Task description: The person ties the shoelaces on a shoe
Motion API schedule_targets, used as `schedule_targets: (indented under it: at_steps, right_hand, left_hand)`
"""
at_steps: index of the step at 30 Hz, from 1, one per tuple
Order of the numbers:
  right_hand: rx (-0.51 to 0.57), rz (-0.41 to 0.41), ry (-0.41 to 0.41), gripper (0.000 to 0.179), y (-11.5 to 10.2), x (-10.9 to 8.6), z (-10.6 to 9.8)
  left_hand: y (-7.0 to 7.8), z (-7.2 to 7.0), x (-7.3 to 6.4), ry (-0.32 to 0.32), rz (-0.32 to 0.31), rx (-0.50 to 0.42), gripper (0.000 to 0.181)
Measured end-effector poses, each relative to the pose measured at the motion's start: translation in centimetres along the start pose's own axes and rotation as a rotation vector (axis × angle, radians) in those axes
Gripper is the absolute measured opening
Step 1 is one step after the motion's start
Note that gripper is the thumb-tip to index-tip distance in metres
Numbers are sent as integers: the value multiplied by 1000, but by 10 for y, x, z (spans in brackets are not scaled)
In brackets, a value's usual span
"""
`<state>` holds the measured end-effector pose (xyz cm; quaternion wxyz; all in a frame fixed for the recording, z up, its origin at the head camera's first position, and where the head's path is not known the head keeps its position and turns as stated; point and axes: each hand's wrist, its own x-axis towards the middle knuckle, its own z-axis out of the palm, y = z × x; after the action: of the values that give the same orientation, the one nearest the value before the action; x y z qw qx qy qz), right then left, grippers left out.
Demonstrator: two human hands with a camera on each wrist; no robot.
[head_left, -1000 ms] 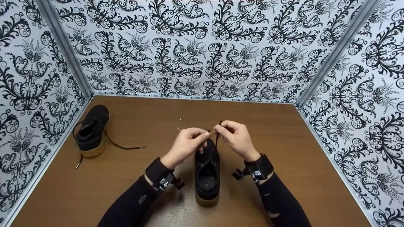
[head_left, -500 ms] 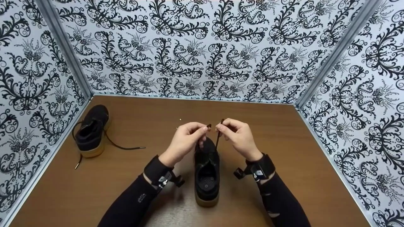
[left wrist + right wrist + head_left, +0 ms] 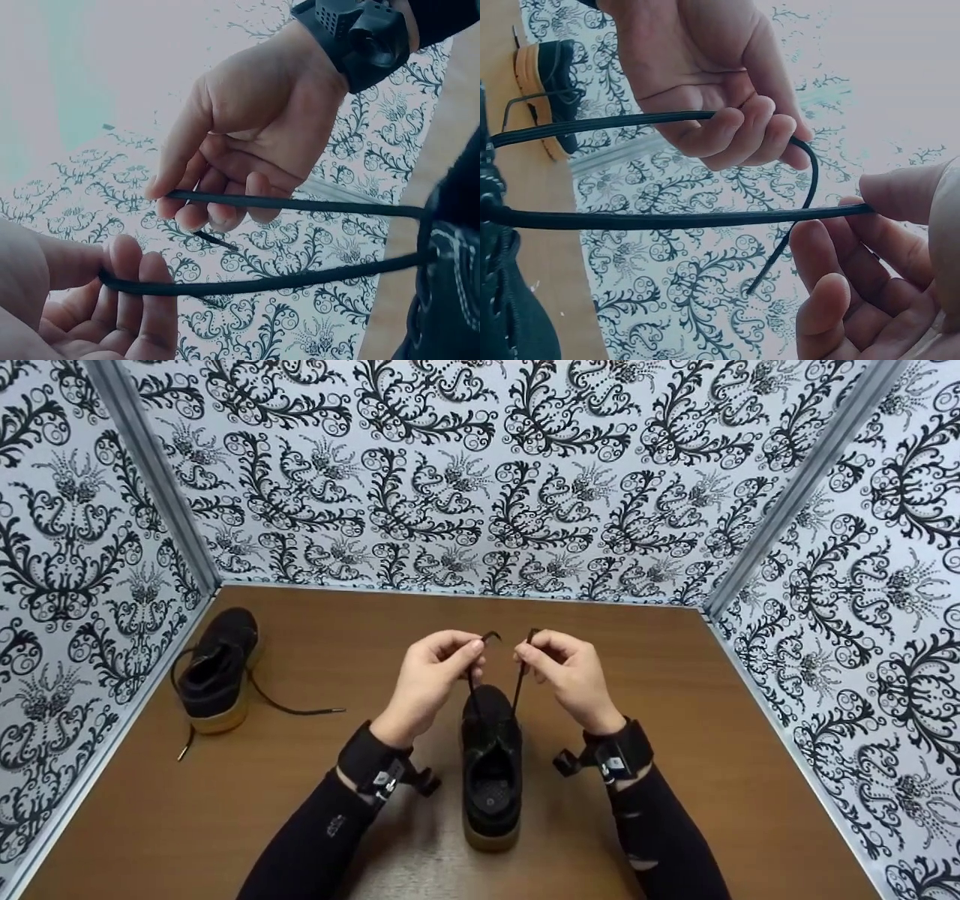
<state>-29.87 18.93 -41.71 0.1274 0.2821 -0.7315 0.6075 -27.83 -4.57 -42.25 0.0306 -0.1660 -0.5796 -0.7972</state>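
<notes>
A black shoe with a tan sole stands in the middle of the table, toe pointing away. My left hand pinches one black shoelace end between thumb and index finger, above and left of the toe. Its loose tip bends over toward the right hand. Opposite it, my right hand pinches the other shoelace end, its thumb pressed on the lace. Both laces run fairly straight from the shoe's eyelets, side by side and apart, as the left wrist view shows with the upper lace and lower lace.
A second black shoe with a tan sole stands at the table's left edge. One of its laces trails right across the brown table. Patterned walls enclose the back and both sides.
Both hands have risen and moved away from the shoe, drawing the laces up. More of the left lace shows now, and the gap between the hands has widened. Neither shoe has visibly shifted.
</notes>
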Motion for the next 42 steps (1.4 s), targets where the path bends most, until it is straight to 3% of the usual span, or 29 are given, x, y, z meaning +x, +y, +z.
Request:
schedule_targets:
  at_steps: [8,14,18,24,33,42]
  right_hand:
    - [32,-10,30,14,-1,4,-1]
    - [24,-15,46,13,-3,6,0]
    - [12,-25,52,13,-4,6,0]
    - [26,-44,62,13,-4,6,-1]
    - [47,-48,60,13,-4,4,-2]
    - [16,-73,35,11,-5,4,-5]
  left_hand:
    - [5,2,0,28,-46,-105,10]
    - [6,6,1,48,-55,-135,9]
    - [2,10,3,47,-18,-107,11]
    - [-7,14,2,-3,42,-17,10]
    - [-14,19,-1,-57,-36,23,16]
    - [-12,18,-3,-69,-58,54,22]
